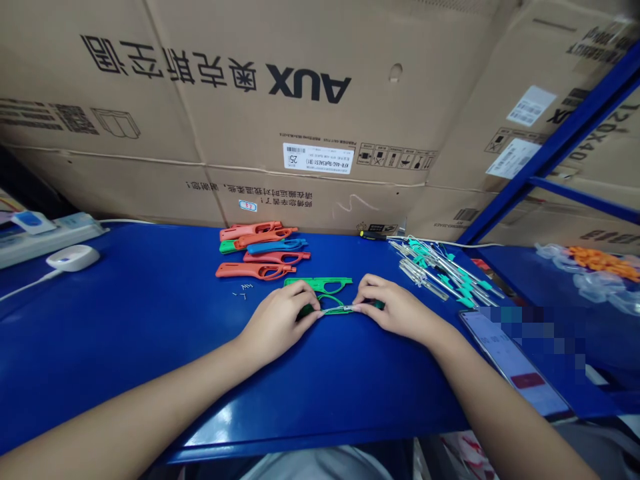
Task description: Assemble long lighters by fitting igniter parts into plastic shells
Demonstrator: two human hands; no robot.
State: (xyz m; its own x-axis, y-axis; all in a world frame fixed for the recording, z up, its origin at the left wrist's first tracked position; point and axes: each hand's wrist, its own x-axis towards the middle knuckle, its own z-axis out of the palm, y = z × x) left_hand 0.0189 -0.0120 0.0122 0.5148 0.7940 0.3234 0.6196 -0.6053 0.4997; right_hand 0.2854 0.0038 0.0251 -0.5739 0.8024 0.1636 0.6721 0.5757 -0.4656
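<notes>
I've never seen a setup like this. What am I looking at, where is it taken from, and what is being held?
There is no machine here: a person works with two bare hands. The single picture comes from a camera worn on the head, looking forward and down. The left hand and right hand pinch a thin metal piece between them, by a green plastic casing. On the blue table lie more casings, mostly orange-red, a few tiny screws, a bundle of metal rods with teal parts, and a phone. Printed cardboard stands behind.
</notes>
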